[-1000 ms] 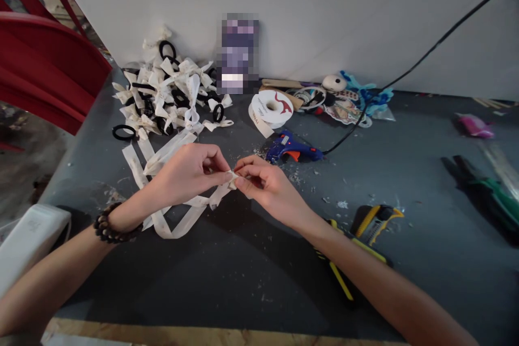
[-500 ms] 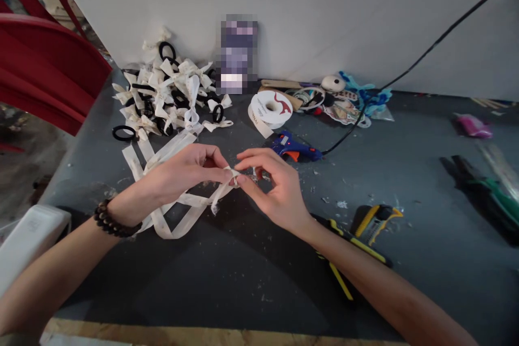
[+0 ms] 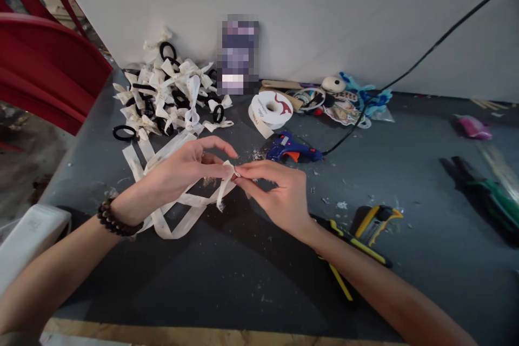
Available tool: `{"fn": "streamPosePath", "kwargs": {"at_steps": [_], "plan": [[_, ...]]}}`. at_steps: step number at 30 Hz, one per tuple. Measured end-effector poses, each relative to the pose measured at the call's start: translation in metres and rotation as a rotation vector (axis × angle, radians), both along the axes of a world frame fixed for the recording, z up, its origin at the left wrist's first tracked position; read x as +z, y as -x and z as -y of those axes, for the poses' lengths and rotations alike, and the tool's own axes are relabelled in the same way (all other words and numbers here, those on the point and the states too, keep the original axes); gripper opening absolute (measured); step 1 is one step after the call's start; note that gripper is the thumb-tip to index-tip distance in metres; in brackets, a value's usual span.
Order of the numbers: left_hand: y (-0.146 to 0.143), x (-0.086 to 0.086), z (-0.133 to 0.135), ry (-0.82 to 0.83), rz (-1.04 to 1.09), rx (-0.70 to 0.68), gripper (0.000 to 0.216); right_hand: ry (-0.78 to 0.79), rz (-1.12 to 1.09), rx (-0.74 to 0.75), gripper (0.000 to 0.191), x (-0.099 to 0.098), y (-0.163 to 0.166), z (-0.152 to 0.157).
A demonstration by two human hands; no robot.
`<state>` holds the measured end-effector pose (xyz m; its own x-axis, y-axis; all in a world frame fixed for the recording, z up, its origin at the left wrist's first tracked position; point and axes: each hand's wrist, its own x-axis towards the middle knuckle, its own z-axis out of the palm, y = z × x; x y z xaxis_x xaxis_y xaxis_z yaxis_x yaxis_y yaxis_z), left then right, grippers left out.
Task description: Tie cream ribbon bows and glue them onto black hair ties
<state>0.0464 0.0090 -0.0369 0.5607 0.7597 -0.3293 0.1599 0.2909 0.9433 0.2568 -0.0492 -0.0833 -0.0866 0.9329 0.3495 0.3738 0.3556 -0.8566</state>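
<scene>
My left hand (image 3: 184, 170) and my right hand (image 3: 279, 194) meet over the middle of the dark table (image 3: 251, 275). Both pinch a small folded piece of cream ribbon (image 3: 227, 178) between thumb and fingers. The left index finger is lifted above the fold. A long strip of the same cream ribbon (image 3: 178, 216) trails from the fold under my left hand and loops on the table. A beaded bracelet (image 3: 111, 219) sits on my left wrist.
A pile of cream bows and black hair ties (image 3: 170, 94) lies at the back left. A ribbon spool (image 3: 272, 108) and a blue glue gun (image 3: 292, 147) sit behind my hands. Yellow cutters (image 3: 375, 219) lie at my right forearm; green pliers (image 3: 486, 189) far right; a red chair (image 3: 44, 73) left.
My right hand has turned flatter, its fingers closing onto the fold. My left index finger has lifted off. The loose ribbon end now hangs down below the pinch.
</scene>
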Motion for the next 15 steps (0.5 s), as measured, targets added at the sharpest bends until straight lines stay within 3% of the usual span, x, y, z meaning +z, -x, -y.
{"fn": "streamPosePath", "kwargs": {"at_steps": [8,12,15], "plan": [[-0.0040,0.0007,0.0021,-0.016,0.036,0.007,0.024,0.348,-0.303,-0.030,0.009,-0.0028,-0.0006,-0.0065],[-0.0058,0.0007,0.0040,-0.083,0.013,0.018,0.018,0.506,-0.546,0.023,0.014,-0.0074,0.0034,-0.0092],[-0.0057,-0.0001,0.0052,-0.190,-0.043,0.023,0.016,0.543,-0.580,0.010,0.015,-0.0091,0.0046,-0.0091]]}}
